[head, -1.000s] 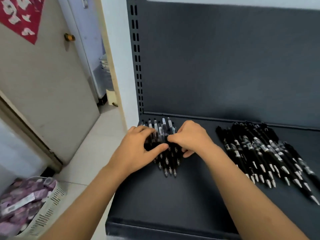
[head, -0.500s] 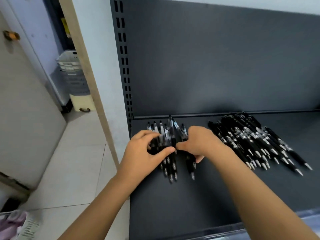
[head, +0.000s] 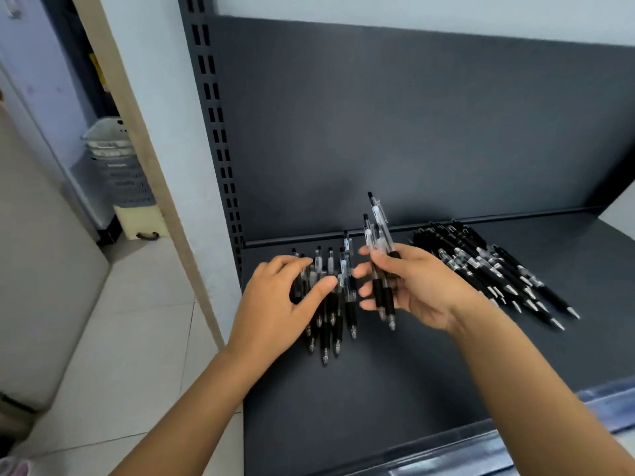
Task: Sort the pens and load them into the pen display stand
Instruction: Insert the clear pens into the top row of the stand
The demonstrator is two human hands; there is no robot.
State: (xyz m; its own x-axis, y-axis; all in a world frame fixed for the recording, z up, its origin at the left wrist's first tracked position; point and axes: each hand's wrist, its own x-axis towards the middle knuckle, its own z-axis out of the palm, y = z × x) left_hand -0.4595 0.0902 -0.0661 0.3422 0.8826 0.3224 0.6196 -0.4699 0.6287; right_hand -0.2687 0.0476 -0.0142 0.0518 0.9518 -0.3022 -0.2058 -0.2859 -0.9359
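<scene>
A few clear-barrelled pens [head: 377,231] are gripped in the right hand [head: 415,286] and held above the shelf [head: 378,400], clicker ends up and tips hanging below the palm. The left hand [head: 275,304] is laid over the remaining group [head: 338,314], with fingers curved over the far ends and the thumb across the barrels, so the group appears to be clasped. That group lies on the shelf just right of the slotted upright [head: 220,159]. The black pile [head: 491,269] lies further right of the upright, well apart.

The lifted pens are slightly fanned. They would best be squared up, all tips one way, and checked as one kind before being set down. The remaining group should be kept pinned so that nothing rolls.

Half a second earlier, both hands were down on the group beside the upright and no pen was raised. Since then a few have been drawn out and lifted by the right hand, and fewer are left under the left.
</scene>
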